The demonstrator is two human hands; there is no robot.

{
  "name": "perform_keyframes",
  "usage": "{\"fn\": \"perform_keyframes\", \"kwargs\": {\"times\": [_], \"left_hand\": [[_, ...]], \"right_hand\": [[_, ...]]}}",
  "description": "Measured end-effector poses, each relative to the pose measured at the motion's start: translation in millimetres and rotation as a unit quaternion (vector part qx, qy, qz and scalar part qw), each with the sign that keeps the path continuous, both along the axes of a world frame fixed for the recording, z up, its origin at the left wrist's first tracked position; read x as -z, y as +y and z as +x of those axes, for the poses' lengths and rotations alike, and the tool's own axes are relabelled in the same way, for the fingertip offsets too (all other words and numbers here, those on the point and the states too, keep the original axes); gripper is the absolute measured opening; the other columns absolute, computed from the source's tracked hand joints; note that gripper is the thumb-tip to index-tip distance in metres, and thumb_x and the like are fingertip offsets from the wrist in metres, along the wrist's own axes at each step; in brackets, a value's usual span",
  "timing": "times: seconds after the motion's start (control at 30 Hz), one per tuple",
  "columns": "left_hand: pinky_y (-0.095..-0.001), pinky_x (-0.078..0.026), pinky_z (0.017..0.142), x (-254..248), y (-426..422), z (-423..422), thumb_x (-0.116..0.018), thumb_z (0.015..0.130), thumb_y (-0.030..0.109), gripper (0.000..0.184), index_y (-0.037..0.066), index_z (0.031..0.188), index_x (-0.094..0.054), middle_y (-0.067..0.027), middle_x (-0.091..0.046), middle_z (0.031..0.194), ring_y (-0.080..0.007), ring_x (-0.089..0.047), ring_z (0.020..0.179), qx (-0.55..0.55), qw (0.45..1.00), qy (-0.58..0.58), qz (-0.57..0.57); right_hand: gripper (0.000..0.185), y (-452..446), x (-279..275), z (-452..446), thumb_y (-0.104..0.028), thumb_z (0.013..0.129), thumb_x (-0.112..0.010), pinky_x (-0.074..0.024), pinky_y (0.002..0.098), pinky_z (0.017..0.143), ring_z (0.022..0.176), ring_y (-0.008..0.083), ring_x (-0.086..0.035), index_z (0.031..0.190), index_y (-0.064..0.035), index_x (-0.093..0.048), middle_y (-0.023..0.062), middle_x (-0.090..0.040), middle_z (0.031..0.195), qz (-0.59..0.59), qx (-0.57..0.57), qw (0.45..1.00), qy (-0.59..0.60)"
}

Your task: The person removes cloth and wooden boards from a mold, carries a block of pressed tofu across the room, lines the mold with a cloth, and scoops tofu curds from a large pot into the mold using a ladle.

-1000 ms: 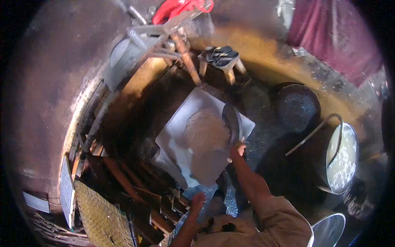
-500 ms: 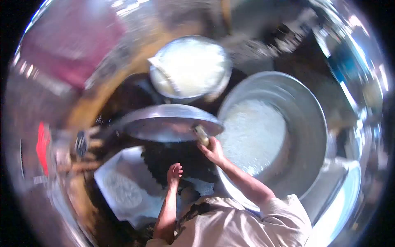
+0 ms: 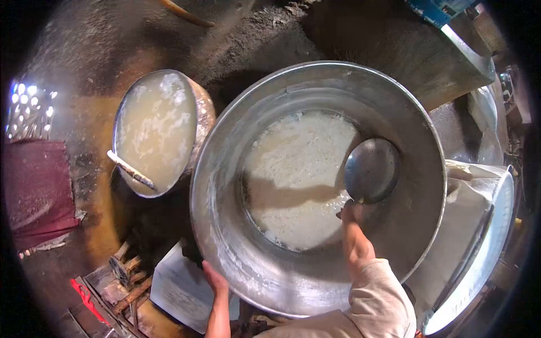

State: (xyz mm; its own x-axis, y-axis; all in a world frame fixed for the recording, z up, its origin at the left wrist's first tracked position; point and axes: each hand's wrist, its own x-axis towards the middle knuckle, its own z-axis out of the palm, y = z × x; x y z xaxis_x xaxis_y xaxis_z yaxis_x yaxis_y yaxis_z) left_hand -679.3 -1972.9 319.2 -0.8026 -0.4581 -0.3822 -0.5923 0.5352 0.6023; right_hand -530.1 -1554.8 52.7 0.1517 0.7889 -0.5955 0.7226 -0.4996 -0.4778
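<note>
A wide metal pot holds a pale, foamy liquid at its bottom. Inside it, toward the right wall, is a round, shallow, dark metal pan. My right hand is closed at the pan's near edge, where its short handle is mostly hidden by my fingers. The pan's left edge is close to the liquid; I cannot tell if they touch. My left hand is at the pot's lower left rim, fingers stretched out along its outer side, holding nothing that I can see.
A smaller round vessel of cloudy liquid stands at the left, a pale stick across its edge. Below it lie a white angular container and firewood. A large pale tub leans at the right. Maroon cloth hangs far left.
My right hand has carried the metal pan from left of the big pot into it. My left hand has moved to the pot's rim. The view has swung right.
</note>
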Motion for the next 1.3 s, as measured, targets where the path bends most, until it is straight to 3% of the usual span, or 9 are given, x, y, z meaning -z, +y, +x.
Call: {"fn": "perform_keyframes", "kwargs": {"times": [0.1,0.27,0.57,0.67,0.87,0.97,1.07,1.2,1.3], "left_hand": [[-0.0366,-0.034,0.093,3.4,-11.9,2.8,-0.029,0.093,0.048,0.066,-0.011,0.119,-0.043,-0.0212,-0.047,0.122,-0.0288,-0.046,0.109,-0.029,0.998,0.003,0.063],[-0.0363,-0.036,0.09,-4.3,-7.2,4.1,-0.031,0.092,0.049,0.065,-0.011,0.115,-0.044,-0.019,-0.05,0.115,-0.0272,-0.048,0.102,-0.074,0.994,0.016,0.08],[-0.0373,-0.032,0.093,-1.3,-18.3,9.2,-0.03,0.091,0.048,0.064,-0.009,0.117,-0.043,-0.0228,-0.045,0.12,-0.0311,-0.043,0.108,-0.019,0.999,-0.042,-0.021],[-0.0409,-0.039,0.08,5.5,-7.3,8.0,-0.028,0.092,0.042,0.055,-0.007,0.096,-0.053,-0.028,-0.053,0.103,-0.0393,-0.048,0.091,0.02,0.99,-0.015,-0.139],[-0.0435,-0.038,0.077,6.1,-15.9,-0.7,-0.03,0.092,0.033,0.041,-0.003,0.091,-0.051,-0.0238,-0.053,0.097,-0.0389,-0.049,0.091,0.191,0.978,0.086,0.009],[-0.0425,-0.039,0.079,-7.1,-32.4,9.1,-0.032,0.093,0.028,0.036,0.0,0.098,-0.054,-0.0224,-0.054,0.099,-0.0381,-0.05,0.093,0.188,0.967,0.153,0.074],[-0.0332,-0.046,0.075,-10.2,-88.1,36.2,-0.049,0.087,0.028,0.03,0.003,0.101,-0.058,-0.0137,-0.062,0.092,-0.0238,-0.06,0.085,0.099,0.963,0.092,0.232],[-0.0279,-0.046,0.067,-13.9,-197.7,102.9,-0.058,0.08,0.021,0.027,0.005,0.102,-0.059,-0.0034,-0.063,0.088,-0.0133,-0.059,0.076,-0.081,0.932,0.081,0.344],[-0.0253,-0.043,0.061,-31.9,-282.6,171.5,-0.056,0.079,0.024,0.028,0.008,0.102,-0.059,-0.0019,-0.062,0.09,-0.0102,-0.057,0.072,-0.249,0.903,0.065,0.346]], "right_hand": [[0.02,12.2,114.1,-43.9,-0.02,0.074,-0.059,-0.0471,0.038,0.041,0.045,0.0211,-0.056,0.076,-0.0011,-0.051,0.0083,-0.057,0.061,0.169,0.018,0.921,-0.35],[0.025,-1.7,99.3,-117.6,-0.024,0.075,-0.06,-0.0502,0.0368,0.042,0.048,0.0224,-0.059,0.077,0.0002,-0.053,0.009,-0.058,0.063,-0.081,-0.053,0.994,-0.059],[0.02,-35.2,101.4,-115.8,-0.022,0.082,-0.059,-0.0413,0.0294,0.034,0.039,0.0149,-0.048,0.072,-0.0081,-0.049,0.003,-0.048,0.054,-0.326,-0.121,0.897,0.275],[0.013,-41.8,34.6,-100.5,-0.003,0.073,-0.063,-0.0445,0.0314,0.036,0.042,0.017,-0.051,0.073,-0.0052,-0.05,0.0046,-0.049,0.054,-0.33,-0.128,0.885,0.303],[0.028,-33.3,-185.3,-93.4,-0.003,0.073,-0.06,-0.0404,0.0296,0.039,0.046,0.0142,-0.049,0.1,-0.0044,-0.051,0.0012,-0.045,0.059,-0.295,-0.375,0.861,0.178],[0.012,-22.2,-276.6,-88.1,-0.006,0.07,-0.062,-0.0404,0.0286,0.041,0.05,0.0126,-0.052,0.08,-0.0015,-0.058,0.0023,-0.05,0.06,-0.224,-0.557,0.79,0.124],[0.012,-45.3,-372.1,-101.8,-0.008,0.071,-0.06,-0.0445,0.0275,0.043,0.046,0.0139,-0.054,0.062,-0.0007,-0.058,0.0069,-0.055,0.057,-0.14,-0.675,0.72,-0.081],[0.006,-136.5,-482.8,-122.2,-0.004,0.074,-0.059,-0.0416,0.0295,0.04,0.045,0.0141,-0.052,0.079,-0.0021,-0.059,0.0063,-0.054,0.056,-0.135,-0.818,0.539,-0.149],[0.012,-232.8,-509.4,-122.4,-0.003,0.073,-0.059,-0.0417,0.0289,0.04,0.044,0.0136,-0.051,0.085,-0.0017,-0.056,0.0058,-0.053,0.057,-0.21,-0.749,0.616,-0.123]]}}
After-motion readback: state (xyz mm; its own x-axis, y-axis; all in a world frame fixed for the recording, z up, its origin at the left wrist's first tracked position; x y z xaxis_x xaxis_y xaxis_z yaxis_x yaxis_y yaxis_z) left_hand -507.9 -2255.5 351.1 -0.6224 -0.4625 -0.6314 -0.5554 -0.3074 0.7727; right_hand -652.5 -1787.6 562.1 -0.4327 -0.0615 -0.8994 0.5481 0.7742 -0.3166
